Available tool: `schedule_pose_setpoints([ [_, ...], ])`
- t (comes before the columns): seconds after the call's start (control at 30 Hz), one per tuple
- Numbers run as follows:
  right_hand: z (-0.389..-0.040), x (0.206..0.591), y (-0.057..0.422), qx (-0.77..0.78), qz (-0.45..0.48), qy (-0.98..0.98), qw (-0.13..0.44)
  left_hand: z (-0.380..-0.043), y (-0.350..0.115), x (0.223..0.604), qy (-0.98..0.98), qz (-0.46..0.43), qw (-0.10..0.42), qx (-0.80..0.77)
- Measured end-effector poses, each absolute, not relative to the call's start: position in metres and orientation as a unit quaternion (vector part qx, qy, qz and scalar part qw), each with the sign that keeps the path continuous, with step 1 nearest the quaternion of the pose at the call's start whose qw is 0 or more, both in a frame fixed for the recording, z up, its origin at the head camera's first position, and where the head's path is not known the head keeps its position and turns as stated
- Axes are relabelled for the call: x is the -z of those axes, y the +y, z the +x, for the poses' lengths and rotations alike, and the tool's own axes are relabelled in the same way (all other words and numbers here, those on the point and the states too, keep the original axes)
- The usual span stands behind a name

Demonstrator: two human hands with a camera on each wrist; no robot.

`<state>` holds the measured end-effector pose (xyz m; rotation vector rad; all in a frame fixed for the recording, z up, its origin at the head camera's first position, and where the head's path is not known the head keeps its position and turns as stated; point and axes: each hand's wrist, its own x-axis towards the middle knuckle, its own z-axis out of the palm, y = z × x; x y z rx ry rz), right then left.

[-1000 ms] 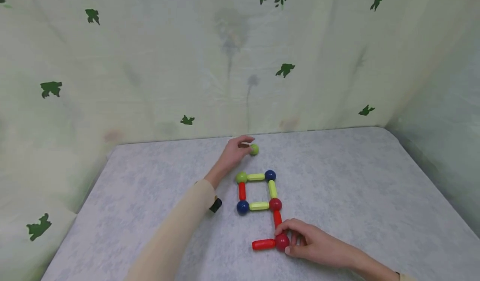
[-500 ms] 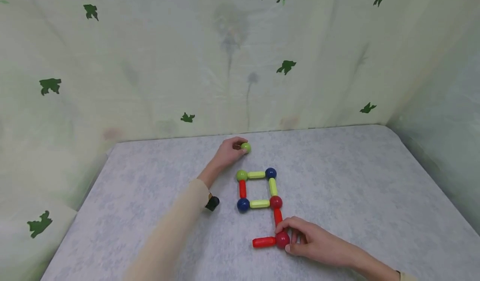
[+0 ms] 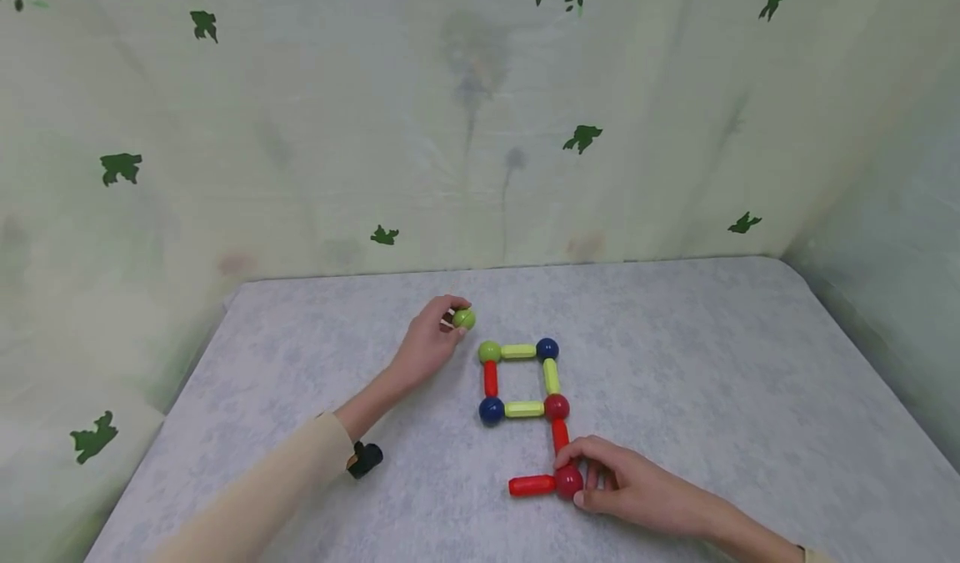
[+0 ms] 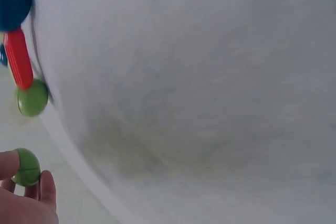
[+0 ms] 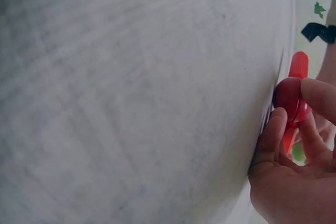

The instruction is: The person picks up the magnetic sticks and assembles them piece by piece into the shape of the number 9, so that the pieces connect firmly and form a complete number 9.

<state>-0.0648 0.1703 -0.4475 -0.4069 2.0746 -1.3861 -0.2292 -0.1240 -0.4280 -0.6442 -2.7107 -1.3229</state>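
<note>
My left hand [image 3: 429, 346] pinches a loose light green ball [image 3: 464, 319] between thumb and fingers, just beyond and left of a flat figure of balls and rods. The left wrist view shows the same green ball [image 4: 27, 167] between the thumb and fingers. That figure has a square of a green ball [image 3: 489, 351], two dark blue balls [image 3: 491, 411] and a red ball [image 3: 557, 406], joined by yellow rods [image 3: 524, 409] and a red rod [image 3: 491, 379]. Another red rod [image 3: 560, 435] runs down to a nearer red ball [image 3: 568, 481], gripped by my right hand [image 3: 637, 484].
From the nearer red ball a red rod [image 3: 532, 485] points left, its far end free. The pale grey tabletop [image 3: 712, 363] meets a curtain [image 3: 337, 129] with leaf and bird prints at its back edge. A black wrist camera [image 3: 365, 459] sits at the left cuff.
My left hand has drawn the green ball leftward and nearer, from the back of the table to beside the square's green corner. My right hand stays on the red ball.
</note>
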Motion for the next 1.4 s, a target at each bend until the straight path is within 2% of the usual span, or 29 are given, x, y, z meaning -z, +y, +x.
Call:
schedule_pose_setpoints([
  [0.13, -0.065, 0.449, 0.172, 0.526, -0.152, 0.781, 0.300, -0.198, -0.132, 0.425, -0.887, -0.227, 0.019, 0.401],
  [0.4, -0.062, 0.453, 0.176, 0.531, -0.152, 0.776, 0.303, -0.131, -0.144, 0.412, -0.887, -0.236, -0.073, 0.389],
  [0.7, -0.062, 0.450, 0.180, 0.526, -0.152, 0.782, 0.298, -0.083, -0.146, 0.415, -0.830, -0.202, -0.199, 0.480],
  [0.87, -0.063, 0.450, 0.179, 0.527, -0.153, 0.780, 0.302, -0.070, -0.135, 0.430, -0.820, -0.176, -0.247, 0.486],
  [1.13, -0.064, 0.450, 0.176, 0.523, -0.154, 0.780, 0.306, -0.070, -0.120, 0.442, -0.816, -0.136, -0.246, 0.504],
  [1.4, -0.063, 0.449, 0.178, 0.510, -0.155, 0.791, 0.300, -0.070, -0.120, 0.445, -0.811, -0.140, -0.257, 0.506],
])
